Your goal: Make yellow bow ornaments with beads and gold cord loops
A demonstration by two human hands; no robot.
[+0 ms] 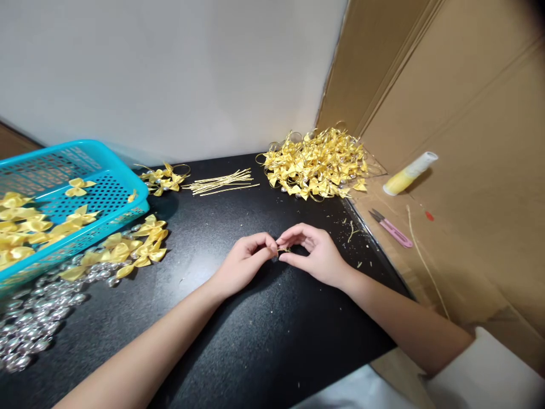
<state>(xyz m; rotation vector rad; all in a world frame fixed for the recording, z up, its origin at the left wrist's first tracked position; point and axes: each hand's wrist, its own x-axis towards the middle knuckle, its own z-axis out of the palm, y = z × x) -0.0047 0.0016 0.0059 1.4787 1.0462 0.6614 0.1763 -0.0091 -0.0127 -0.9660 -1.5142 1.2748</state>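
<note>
Over the middle of the black table, my left hand [251, 258] pinches a thin gold strand [284, 249] between thumb and fingertips. My right hand [315, 253] meets it from the other side, fingers curled around the same strand, its fingertips touching those of the left. Most of the strand is hidden by the fingers, and anything else small in the grip cannot be made out. Beyond the hands lies a bundle of straight gold ties [223, 182]. A large heap of yellow ribbon bows [317, 165] with gold loops and silver beads sits at the back right.
At left, a turquoise basket [91, 149] holds yellow bows. Loose bows [149, 241] and many silver beads [38, 324] lie beside it. A few looped bows [164, 179] rest behind. On cardboard at right are pink thread snips [392, 228], a yellow-white tube [409, 174] and a cord [426, 261].
</note>
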